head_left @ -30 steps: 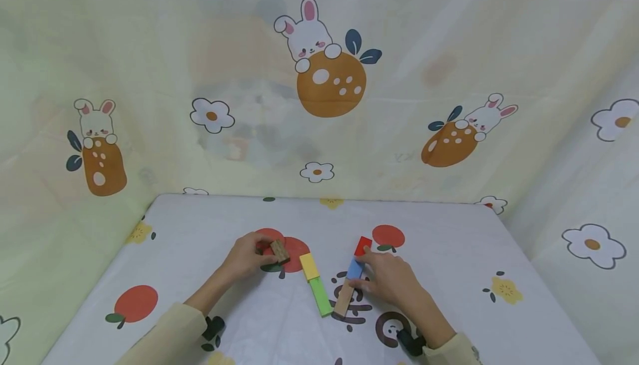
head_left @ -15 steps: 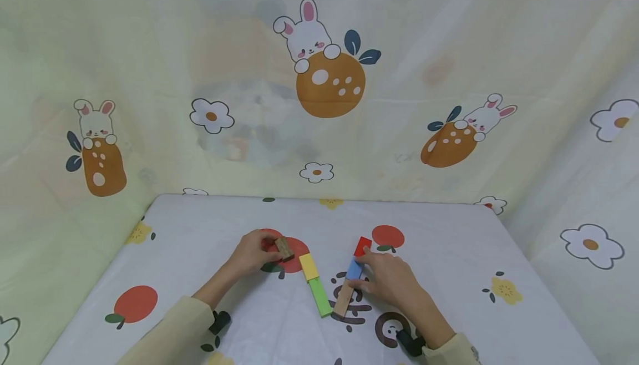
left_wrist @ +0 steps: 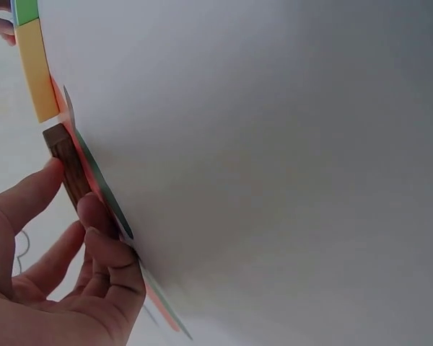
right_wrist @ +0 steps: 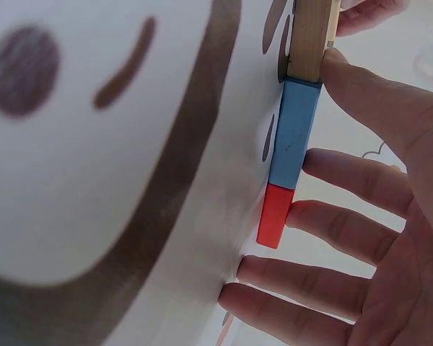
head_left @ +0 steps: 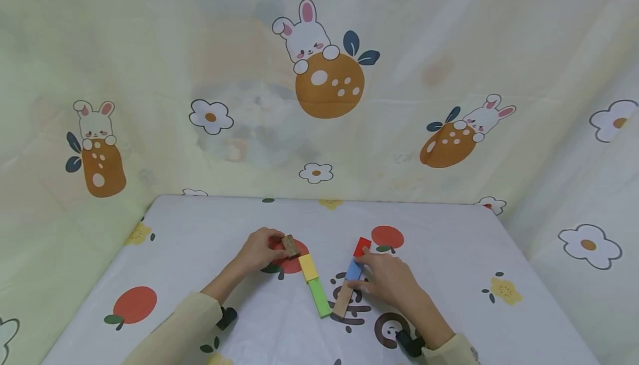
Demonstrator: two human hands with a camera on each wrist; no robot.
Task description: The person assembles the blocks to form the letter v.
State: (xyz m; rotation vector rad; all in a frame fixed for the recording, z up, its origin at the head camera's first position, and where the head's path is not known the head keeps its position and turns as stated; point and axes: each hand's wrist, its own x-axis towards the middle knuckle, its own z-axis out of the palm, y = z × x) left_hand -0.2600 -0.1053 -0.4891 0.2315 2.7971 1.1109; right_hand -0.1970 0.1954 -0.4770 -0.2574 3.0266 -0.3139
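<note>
My left hand (head_left: 259, 251) pinches a dark brown wooden block (head_left: 290, 247) between thumb and fingers. In the left wrist view the block (left_wrist: 71, 162) lies just short of the yellow block (left_wrist: 36, 71), with a narrow gap between them. From the yellow block (head_left: 308, 268) a green block (head_left: 320, 298) continues the row toward me. On the other side, a tan block (head_left: 343, 299), a blue block (head_left: 354, 269) and a red block (head_left: 362, 246) form a slanted row, end to end. My right hand (head_left: 388, 277) rests its extended fingertips against that row, thumb at the tan block.
Both rows meet near each other at the front, making a V shape. A white cloth with printed fruit and flowers covers the table (head_left: 439, 243). Behind it hangs a patterned curtain (head_left: 239, 160). Dark wrist straps show at both sleeves.
My left hand has moved to the right with the brown block, bringing it close to the yellow block's far end. The right hand and the two rows stay where they were.
</note>
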